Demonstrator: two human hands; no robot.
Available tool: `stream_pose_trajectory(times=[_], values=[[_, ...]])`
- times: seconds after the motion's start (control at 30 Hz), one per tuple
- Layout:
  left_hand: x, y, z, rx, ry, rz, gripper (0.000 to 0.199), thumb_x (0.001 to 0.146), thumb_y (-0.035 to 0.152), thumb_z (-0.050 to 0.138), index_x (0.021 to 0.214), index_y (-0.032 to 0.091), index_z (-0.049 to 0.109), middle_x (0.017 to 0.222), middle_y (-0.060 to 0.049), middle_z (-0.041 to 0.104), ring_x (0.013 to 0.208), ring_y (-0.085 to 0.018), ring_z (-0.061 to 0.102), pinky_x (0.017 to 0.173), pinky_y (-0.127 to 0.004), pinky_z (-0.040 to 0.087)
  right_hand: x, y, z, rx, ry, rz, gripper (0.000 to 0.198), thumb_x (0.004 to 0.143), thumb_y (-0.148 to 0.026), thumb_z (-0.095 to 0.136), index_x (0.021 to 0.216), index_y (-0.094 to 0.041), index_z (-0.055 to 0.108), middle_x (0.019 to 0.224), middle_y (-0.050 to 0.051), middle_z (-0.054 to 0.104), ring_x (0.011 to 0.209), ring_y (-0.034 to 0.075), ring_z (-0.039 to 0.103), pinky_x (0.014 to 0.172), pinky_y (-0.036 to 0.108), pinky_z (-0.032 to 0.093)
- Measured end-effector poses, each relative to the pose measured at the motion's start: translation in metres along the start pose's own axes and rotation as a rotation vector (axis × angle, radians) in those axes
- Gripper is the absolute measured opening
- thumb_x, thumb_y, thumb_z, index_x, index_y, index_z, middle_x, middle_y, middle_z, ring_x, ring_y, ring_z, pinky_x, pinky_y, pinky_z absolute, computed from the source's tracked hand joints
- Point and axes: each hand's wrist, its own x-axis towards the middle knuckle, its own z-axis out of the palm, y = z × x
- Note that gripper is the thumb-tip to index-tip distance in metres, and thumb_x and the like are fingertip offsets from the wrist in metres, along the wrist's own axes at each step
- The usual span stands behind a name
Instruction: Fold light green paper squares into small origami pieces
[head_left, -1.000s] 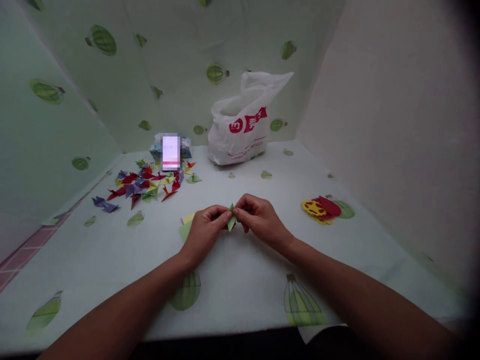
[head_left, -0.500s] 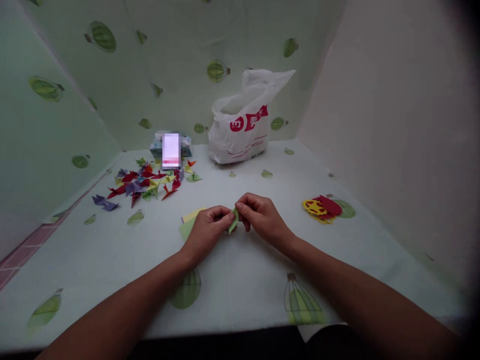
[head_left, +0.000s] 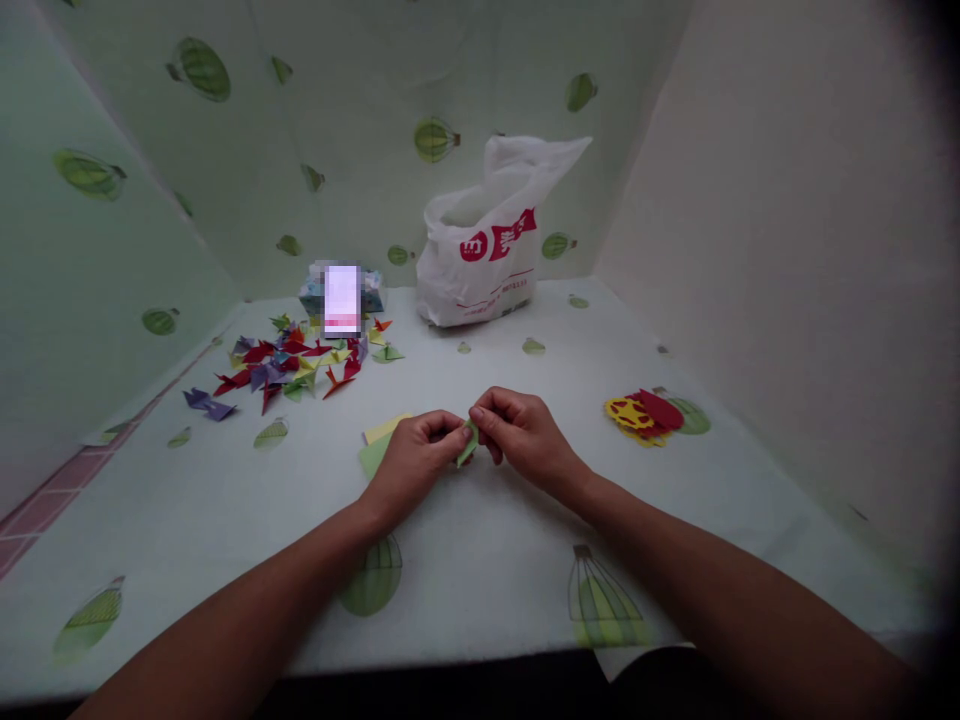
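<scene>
Taking the white plastic bag at the back of the table as the landmark, a purple folded paper piece lies farthest to its left and nearer the person; just beside it, also left of the bag and a little forward of it, spreads a heap of small folded paper pieces in red, purple, yellow, green and orange; behind that heap, level with the bag and apart from its left side, sits a box, with a lit screen upright before it, the area around it pixelated.

Forward of the bag and to its left, a yellow sheet and a green sheet lie partly under the left hand; that hand pinches a small green folded paper between thumb and fingers; the green folded paper is forward of the bag, held between the two hands; the right hand, forward of the bag and slightly right, is drawn narrow, its thumb and index finger gripping the paper's upper end; well right of the bag and forward, red and yellow paper cut-outs overlap.
</scene>
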Motion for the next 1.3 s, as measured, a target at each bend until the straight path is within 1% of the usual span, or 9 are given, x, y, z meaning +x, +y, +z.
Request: stream_pose_trajectory(times=[0.1, 0.2, 0.27, 0.53, 0.67, 0.83, 0.93, 1.13, 1.3], values=[[0.000, -0.001, 0.001, -0.051, -0.002, -0.013, 0.021, 0.081, 0.037, 0.067, 0.077, 0.016, 0.071, 0.071, -0.002, 0.065, 0.064, -0.013, 0.055, 0.065, -0.027, 0.044, 0.000, 0.000, 0.000, -0.056, 0.026, -0.017, 0.024, 0.090, -0.032, 0.056, 0.069, -0.019, 0.057, 0.051, -0.004, 0.053, 0.044, 0.009, 0.046, 0.049, 0.024, 0.037], [0.001, -0.004, 0.001, -0.171, -0.024, -0.053, 0.021, 0.075, 0.035, 0.072, 0.087, 0.018, 0.070, 0.079, -0.001, 0.067, 0.065, -0.013, 0.058, 0.067, -0.028, 0.050, 0.001, 0.001, -0.001, -0.033, 0.054, -0.011, 0.025, 0.090, -0.035, 0.056, 0.071, -0.019, 0.057, 0.054, -0.004, 0.054, 0.045, 0.009, 0.046, 0.048, 0.024, 0.037], [0.002, -0.006, 0.002, -0.207, -0.031, -0.079, 0.023, 0.074, 0.034, 0.074, 0.090, 0.018, 0.069, 0.079, -0.001, 0.066, 0.063, -0.012, 0.059, 0.066, -0.029, 0.052, 0.001, 0.002, -0.001, -0.018, 0.064, -0.013, 0.026, 0.090, -0.036, 0.057, 0.071, -0.019, 0.056, 0.055, -0.004, 0.053, 0.046, 0.009, 0.046, 0.048, 0.024, 0.037], [0.002, -0.009, 0.001, -0.234, 0.002, -0.056, 0.020, 0.077, 0.032, 0.073, 0.088, 0.017, 0.067, 0.079, 0.000, 0.066, 0.064, -0.011, 0.060, 0.068, -0.028, 0.052, 0.001, 0.001, 0.000, -0.017, 0.046, -0.046, 0.023, 0.090, -0.034, 0.057, 0.072, -0.019, 0.059, 0.059, -0.002, 0.054, 0.053, 0.010, 0.047, 0.052, 0.024, 0.038], [0.002, -0.009, 0.001, -0.239, 0.036, -0.047, 0.018, 0.078, 0.032, 0.072, 0.086, 0.016, 0.066, 0.079, 0.000, 0.065, 0.065, -0.011, 0.060, 0.067, -0.028, 0.052, 0.001, 0.002, 0.001, -0.011, 0.010, -0.059, 0.019, 0.088, -0.033, 0.061, 0.075, -0.019, 0.060, 0.063, -0.002, 0.055, 0.056, 0.010, 0.048, 0.053, 0.024, 0.038], [0.004, -0.009, 0.001, -0.313, 0.114, -0.028, 0.016, 0.075, 0.025, 0.073, 0.085, 0.017, 0.064, 0.078, 0.002, 0.063, 0.063, -0.009, 0.060, 0.066, -0.027, 0.052, 0.002, 0.005, 0.003, -0.007, -0.020, -0.075, 0.012, 0.085, -0.027, 0.064, 0.078, -0.019, 0.059, 0.070, -0.002, 0.057, 0.059, 0.010, 0.049, 0.054, 0.024, 0.040], [0.005, -0.009, 0.002, -0.351, 0.129, -0.004, 0.015, 0.074, 0.023, 0.073, 0.083, 0.017, 0.063, 0.076, 0.002, 0.064, 0.064, -0.009, 0.061, 0.067, -0.026, 0.052, 0.002, 0.006, 0.004, 0.047, -0.039, -0.068, 0.009, 0.084, -0.026, 0.063, 0.081, -0.018, 0.059, 0.072, -0.001, 0.059, 0.060, 0.010, 0.052, 0.053, 0.024, 0.042], [0.004, -0.011, 0.000, -0.308, 0.132, 0.029, 0.018, 0.076, 0.028, 0.074, 0.087, 0.015, 0.066, 0.076, 0.000, 0.068, 0.070, -0.012, 0.063, 0.071, -0.027, 0.052, 0.003, 0.006, 0.004, 0.180, -0.034, -0.029, 0.011, 0.082, -0.026, 0.065, 0.080, -0.019, 0.057, 0.068, -0.002, 0.060, 0.056, 0.011, 0.055, 0.051, 0.025, 0.045], [0.004, -0.011, -0.001, -0.209, 0.158, 0.095, 0.014, 0.077, 0.028, 0.073, 0.083, 0.016, 0.069, 0.078, -0.001, 0.068, 0.073, -0.012, 0.061, 0.072, -0.027, 0.050, 0.003, 0.006, 0.004, 0.247, 0.003, -0.009, 0.014, 0.079, -0.027, 0.070, 0.079, -0.019, 0.059, 0.069, -0.002, 0.061, 0.058, 0.011, 0.058, 0.057, 0.026, 0.048]])
